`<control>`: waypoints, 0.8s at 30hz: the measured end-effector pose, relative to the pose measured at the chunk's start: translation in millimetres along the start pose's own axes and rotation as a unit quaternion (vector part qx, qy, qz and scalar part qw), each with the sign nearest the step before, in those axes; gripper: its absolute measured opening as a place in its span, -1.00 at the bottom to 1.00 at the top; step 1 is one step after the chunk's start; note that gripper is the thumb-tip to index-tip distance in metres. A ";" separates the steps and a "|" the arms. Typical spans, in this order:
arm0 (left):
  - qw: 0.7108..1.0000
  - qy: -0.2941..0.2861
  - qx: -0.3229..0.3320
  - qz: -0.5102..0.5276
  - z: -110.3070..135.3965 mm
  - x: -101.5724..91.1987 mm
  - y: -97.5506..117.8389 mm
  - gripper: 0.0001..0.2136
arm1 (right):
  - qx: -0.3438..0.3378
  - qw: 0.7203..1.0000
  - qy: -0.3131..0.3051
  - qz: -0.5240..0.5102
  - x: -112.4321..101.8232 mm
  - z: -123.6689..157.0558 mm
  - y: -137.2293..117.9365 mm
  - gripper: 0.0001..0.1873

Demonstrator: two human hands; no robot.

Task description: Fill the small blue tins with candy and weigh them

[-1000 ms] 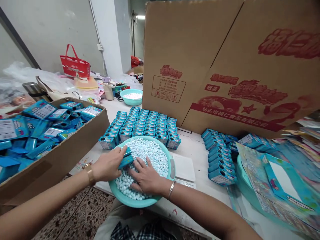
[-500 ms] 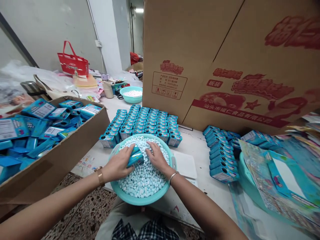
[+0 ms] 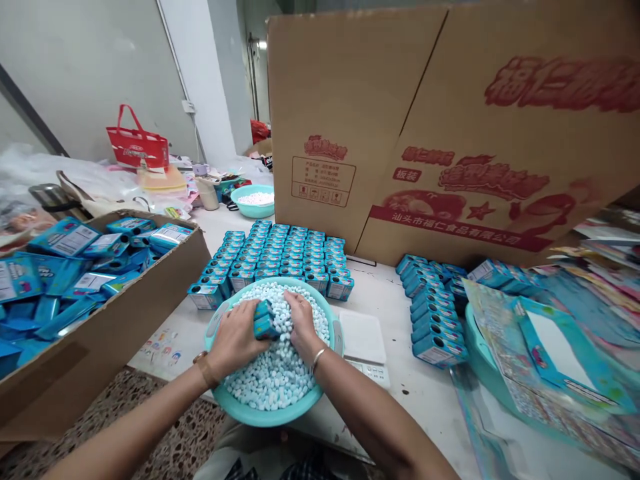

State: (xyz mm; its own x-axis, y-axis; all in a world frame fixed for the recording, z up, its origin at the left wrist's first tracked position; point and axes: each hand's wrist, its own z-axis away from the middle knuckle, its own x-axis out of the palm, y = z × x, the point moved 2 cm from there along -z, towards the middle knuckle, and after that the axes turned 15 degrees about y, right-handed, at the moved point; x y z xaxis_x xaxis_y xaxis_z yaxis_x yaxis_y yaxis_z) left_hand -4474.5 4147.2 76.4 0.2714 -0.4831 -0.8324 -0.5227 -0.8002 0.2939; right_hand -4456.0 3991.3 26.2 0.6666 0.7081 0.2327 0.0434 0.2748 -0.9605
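A turquoise basin [image 3: 270, 419] full of pale blue and white candies [image 3: 270, 387] stands in front of me. My left hand [image 3: 237, 340] is wrapped round a small blue candy box [image 3: 264, 320], held tilted low over the candies. Just right of the box, my right hand [image 3: 303, 323] is curled in the candies, its fingers together and partly hidden; some candies lie against its palm side. Behind the basin stand rows of similar blue boxes [image 3: 273, 250], dark round holes showing in their tops.
A carton [image 3: 115, 313] of jumbled blue boxes is at left. A white scale [image 3: 363, 340] sits right of the basin. Farther right are more boxes [image 3: 437, 327] and another basin [image 3: 480, 353] under printed sheets [image 3: 545, 360]. A big cardboard box [image 3: 370, 133] walls off the back.
My left hand has tipped the candy box more upright. My right hand has turned on its side and drawn its fingers together in the candies. The camera view has shifted slightly.
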 end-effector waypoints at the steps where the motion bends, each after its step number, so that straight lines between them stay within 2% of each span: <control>1: 0.999 0.025 -0.028 0.027 3.6 0.1 -1.6 -0.33 | 0.012 1.000 -0.002 -0.017 3.9 2.3 -6.0 -0.70; 5: 0.969 0.118 -0.146 0.163 11.4 3.6 2.8 -0.26 | 0.057 0.993 -0.045 -0.094 17.4 6.8 -41.0 -0.72; 7: 0.948 0.144 -0.175 0.222 10.6 7.0 8.7 -0.27 | 0.066 0.989 -0.068 -0.109 21.4 5.9 -56.3 -0.71; 9: 0.941 0.157 -0.178 0.242 8.0 10.1 13.0 -0.29 | 0.061 0.990 -0.079 -0.102 23.0 4.1 -65.4 -0.71; 14: 0.949 0.155 -0.168 0.218 3.7 12.1 10.5 -0.27 | 0.037 0.991 -0.096 -0.086 23.2 3.7 -69.1 -0.70; 24: 0.946 0.126 -0.190 0.229 6.4 4.1 -0.6 -0.26 | 0.051 0.989 -0.113 -0.079 32.9 15.5 -80.4 -0.59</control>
State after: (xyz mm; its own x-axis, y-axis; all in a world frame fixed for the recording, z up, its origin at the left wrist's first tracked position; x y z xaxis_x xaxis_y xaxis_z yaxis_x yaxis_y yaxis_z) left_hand -4478.2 4148.0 69.9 0.2957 -0.8414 -0.4524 -0.3177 -0.5332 0.7841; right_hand -4449.1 4002.7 113.4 0.4738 0.7751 0.4179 0.0508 0.4497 -0.8917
